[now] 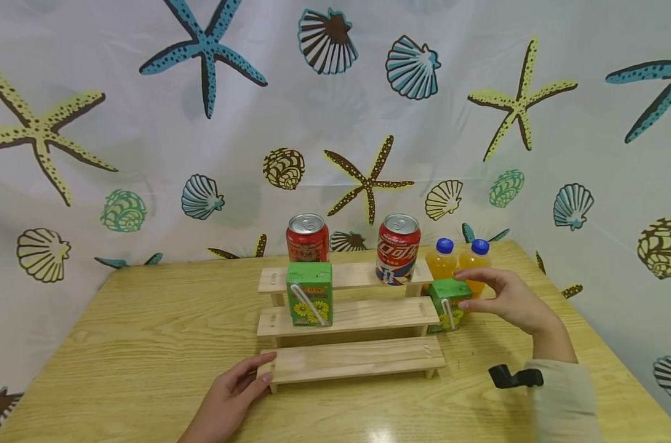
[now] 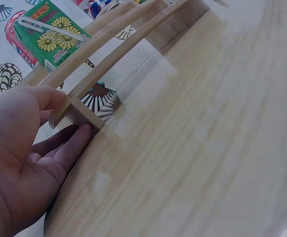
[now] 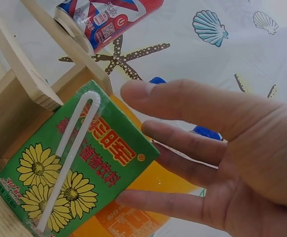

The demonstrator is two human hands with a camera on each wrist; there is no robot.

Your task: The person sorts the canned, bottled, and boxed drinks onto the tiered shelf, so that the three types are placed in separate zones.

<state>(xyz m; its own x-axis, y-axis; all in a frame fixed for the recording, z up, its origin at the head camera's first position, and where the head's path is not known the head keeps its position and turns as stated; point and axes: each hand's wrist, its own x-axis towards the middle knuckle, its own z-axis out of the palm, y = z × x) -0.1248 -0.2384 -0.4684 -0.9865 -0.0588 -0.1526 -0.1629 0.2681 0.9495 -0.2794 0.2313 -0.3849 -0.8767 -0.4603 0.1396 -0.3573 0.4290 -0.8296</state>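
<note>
My left hand [image 1: 230,394] grips the left end of the lowest step of a three-tier wooden rack [image 1: 357,360]. In the left wrist view, its fingers [image 2: 72,143] lie against the short end leg. My right hand [image 1: 510,301] is spread beside a green drink carton [image 1: 449,307] with a white straw, at the rack's right end. In the right wrist view, the thumb [image 3: 138,91] is apart from this carton, and fingertips lie close to its right edge. Another green carton [image 1: 310,295] stands upright on the middle step, toward the left.
Two red soda cans, one at left [image 1: 308,243] and one at right [image 1: 398,249], stand on the top step. Two orange drink bottles [image 1: 441,261] with blue caps are behind the right carton. A patterned curtain [image 1: 247,123] hangs behind the wooden table [image 1: 147,332].
</note>
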